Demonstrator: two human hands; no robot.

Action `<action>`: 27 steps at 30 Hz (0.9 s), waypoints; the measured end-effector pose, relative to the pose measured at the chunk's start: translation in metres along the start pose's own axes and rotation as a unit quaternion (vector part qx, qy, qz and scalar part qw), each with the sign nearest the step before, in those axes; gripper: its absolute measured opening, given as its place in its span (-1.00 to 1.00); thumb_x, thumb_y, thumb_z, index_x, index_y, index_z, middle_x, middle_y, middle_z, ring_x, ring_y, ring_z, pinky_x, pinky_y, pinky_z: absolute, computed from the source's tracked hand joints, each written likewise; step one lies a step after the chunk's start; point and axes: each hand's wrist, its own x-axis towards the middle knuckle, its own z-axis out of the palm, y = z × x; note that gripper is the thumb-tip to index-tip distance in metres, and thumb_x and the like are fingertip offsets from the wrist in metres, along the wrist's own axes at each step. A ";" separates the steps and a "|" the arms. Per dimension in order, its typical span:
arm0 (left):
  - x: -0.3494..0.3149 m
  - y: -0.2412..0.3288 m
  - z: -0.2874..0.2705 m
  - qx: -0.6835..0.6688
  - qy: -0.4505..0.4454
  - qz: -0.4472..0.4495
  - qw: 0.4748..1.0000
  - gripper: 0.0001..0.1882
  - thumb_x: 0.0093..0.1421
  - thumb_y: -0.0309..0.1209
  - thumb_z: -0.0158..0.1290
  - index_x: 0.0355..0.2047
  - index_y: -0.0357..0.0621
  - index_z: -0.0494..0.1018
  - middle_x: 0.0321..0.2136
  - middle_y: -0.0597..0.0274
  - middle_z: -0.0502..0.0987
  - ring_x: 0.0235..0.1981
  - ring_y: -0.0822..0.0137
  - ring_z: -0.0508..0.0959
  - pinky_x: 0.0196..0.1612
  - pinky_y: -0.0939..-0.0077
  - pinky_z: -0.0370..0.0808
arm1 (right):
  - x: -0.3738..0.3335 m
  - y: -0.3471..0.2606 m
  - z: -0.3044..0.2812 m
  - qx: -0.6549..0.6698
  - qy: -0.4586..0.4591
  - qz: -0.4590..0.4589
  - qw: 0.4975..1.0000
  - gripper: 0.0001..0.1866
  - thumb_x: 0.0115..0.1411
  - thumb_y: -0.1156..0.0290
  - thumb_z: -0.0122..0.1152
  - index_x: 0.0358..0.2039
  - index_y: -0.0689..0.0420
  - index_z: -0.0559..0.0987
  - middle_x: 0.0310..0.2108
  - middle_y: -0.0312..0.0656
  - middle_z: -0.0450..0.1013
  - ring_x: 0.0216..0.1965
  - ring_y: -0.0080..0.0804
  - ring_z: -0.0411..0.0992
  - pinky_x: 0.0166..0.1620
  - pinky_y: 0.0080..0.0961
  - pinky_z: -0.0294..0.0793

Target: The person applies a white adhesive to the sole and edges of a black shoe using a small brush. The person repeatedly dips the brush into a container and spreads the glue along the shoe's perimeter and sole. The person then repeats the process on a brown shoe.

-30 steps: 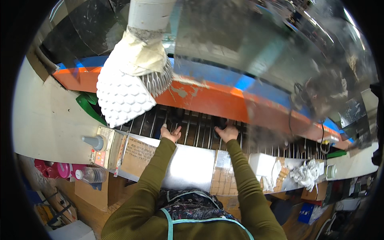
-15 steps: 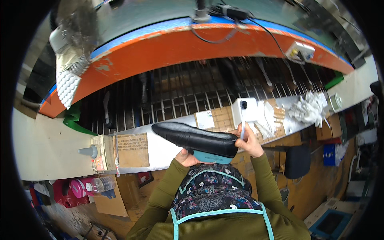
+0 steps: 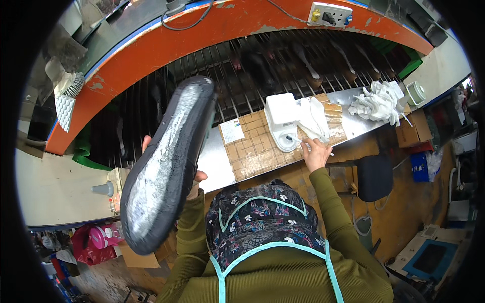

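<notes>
A black shoe (image 3: 166, 156) is held up at the left, its grey-smeared sole facing me and its length slanting from upper right to lower left. My left hand (image 3: 196, 185) is closed round it from behind, with the thumb and a fingertip showing at the sides. In my right hand (image 3: 316, 153) a thin white-handled brush (image 3: 300, 141) is pinched between the fingers. Its tip is at the round mouth of a white dispenser pot (image 3: 283, 118) on the bench; whether the tip is inside I cannot tell. White gloves (image 3: 314, 120) lie beside the pot.
Behind the narrow metal bench runs a rack of metal rods (image 3: 242, 103) with dark shoes on it, under an orange beam (image 3: 227, 28). Cardboard (image 3: 250, 156) covers part of the bench. Crumpled white cloth (image 3: 379, 103) sits at right, near a black stool (image 3: 375, 177).
The shoe has swung left and turned from side-on to sole-up in my left hand. My right hand has moved off the shoe's end, bringing the brush to the pot's mouth. My view has shifted.
</notes>
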 end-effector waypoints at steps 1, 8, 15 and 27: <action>0.005 0.009 0.000 0.028 0.024 -0.006 0.999 0.07 -0.11 0.59 -0.20 0.28 0.20 0.21 0.29 0.20 0.20 0.33 0.25 0.16 0.35 0.17 0.10 | 0.003 0.001 0.004 -0.010 0.006 -0.021 1.000 -0.91 0.07 0.25 0.31 -0.42 -0.08 0.65 -0.50 -0.29 0.47 -0.40 -0.27 0.43 -0.18 -0.22 0.12; 0.018 0.040 -0.002 -0.642 -0.066 -0.023 0.763 -0.13 0.19 0.26 -0.14 0.36 0.11 -0.07 0.33 0.14 0.08 0.33 0.10 0.13 0.33 -0.02 0.15 | 0.007 0.009 0.013 -0.009 -0.055 -0.008 0.998 -0.85 0.09 0.18 0.27 -0.47 -0.05 0.66 -0.52 -0.22 0.49 -0.45 -0.21 0.44 -0.14 -0.21 0.20; 0.005 0.042 0.014 -0.743 0.007 -0.093 0.662 -0.42 0.35 0.02 -0.28 0.34 0.26 0.01 0.34 0.02 0.02 0.32 0.01 0.13 0.25 -0.15 0.24 | 0.009 0.048 0.017 0.357 -0.286 0.284 0.843 -0.71 0.23 0.14 0.13 -0.40 0.08 0.64 -0.51 -0.26 0.51 -0.54 -0.49 0.42 -0.51 -0.51 0.32; 0.003 -0.004 0.084 -0.167 0.109 0.138 0.970 -0.60 0.08 -0.48 0.20 -0.07 0.14 0.39 0.23 -0.04 0.26 0.27 -0.29 0.18 0.24 -0.06 0.28 | 0.055 -0.075 -0.125 0.392 0.083 -0.064 0.914 -0.82 -0.01 0.54 0.39 -0.32 0.15 0.68 -0.44 -0.26 0.55 -0.36 -0.45 0.44 -0.13 -0.51 0.27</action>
